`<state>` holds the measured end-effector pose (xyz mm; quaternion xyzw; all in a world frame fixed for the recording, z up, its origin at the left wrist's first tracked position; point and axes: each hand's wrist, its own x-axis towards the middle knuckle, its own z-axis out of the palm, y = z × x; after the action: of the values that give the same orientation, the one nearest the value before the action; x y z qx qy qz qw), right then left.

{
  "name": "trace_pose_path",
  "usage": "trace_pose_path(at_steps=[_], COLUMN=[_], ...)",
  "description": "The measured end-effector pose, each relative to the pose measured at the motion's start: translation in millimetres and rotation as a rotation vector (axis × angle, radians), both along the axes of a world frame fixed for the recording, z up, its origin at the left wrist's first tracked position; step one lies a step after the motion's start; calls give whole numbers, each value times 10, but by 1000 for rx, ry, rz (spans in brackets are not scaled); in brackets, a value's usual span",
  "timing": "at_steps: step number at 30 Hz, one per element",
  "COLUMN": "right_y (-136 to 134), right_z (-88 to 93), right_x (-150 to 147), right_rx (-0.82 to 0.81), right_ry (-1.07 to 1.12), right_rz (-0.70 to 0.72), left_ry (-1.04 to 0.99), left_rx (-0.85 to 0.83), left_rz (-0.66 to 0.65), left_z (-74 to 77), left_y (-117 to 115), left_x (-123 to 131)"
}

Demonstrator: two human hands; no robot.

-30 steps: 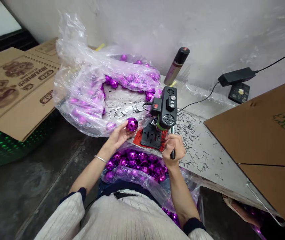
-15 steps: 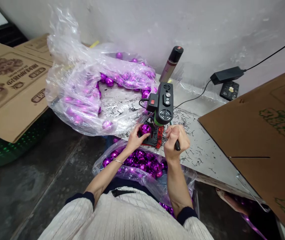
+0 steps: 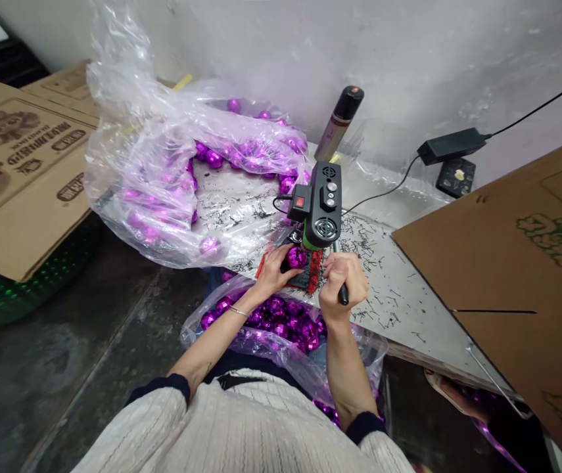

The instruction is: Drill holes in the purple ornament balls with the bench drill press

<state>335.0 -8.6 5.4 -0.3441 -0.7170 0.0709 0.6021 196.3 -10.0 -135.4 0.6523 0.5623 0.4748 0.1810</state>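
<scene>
A shiny purple ball [image 3: 297,257] sits at the base of a black press machine [image 3: 326,202], under its head. My left hand [image 3: 275,270] holds the ball between thumb and fingers from the left side. On the machine's right, my right hand [image 3: 344,284] is wrapped round a lever handle [image 3: 344,295], whose black end sticks out below the fist. Red material [image 3: 315,270] strewn with small black bits lies beside the machine's base. Just below the table edge, an open plastic bag holds many purple balls [image 3: 281,322].
A clear plastic bag [image 3: 152,131] with purple balls lies on the table's left. Behind the machine stands a spray can [image 3: 338,125]. A power adapter [image 3: 452,146] and its cable are at the back right. Cardboard boxes [image 3: 507,263] flank both sides. Small black bits litter the table [image 3: 409,309].
My left hand and the purple ball have moved right, closer under the machine's head. My right hand has shifted slightly left and down with the lever handle.
</scene>
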Motion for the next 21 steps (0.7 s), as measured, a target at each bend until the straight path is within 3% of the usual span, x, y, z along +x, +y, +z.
trace_pose_path(at_steps=[4,12,21], right_y=[-15,48,80], right_z=[-97,-488,-625], right_x=[10,5,-52], right_rx=[31,125,166], right_ry=[-11,12,127], right_rz=[-4,-11,-23], left_ry=[3,-18,-9], left_rx=[1,45,20], left_rz=[-10,-16,-5], left_z=[-27,-29,-19], left_y=[9,-7,-15], left_x=[-10,-6,3])
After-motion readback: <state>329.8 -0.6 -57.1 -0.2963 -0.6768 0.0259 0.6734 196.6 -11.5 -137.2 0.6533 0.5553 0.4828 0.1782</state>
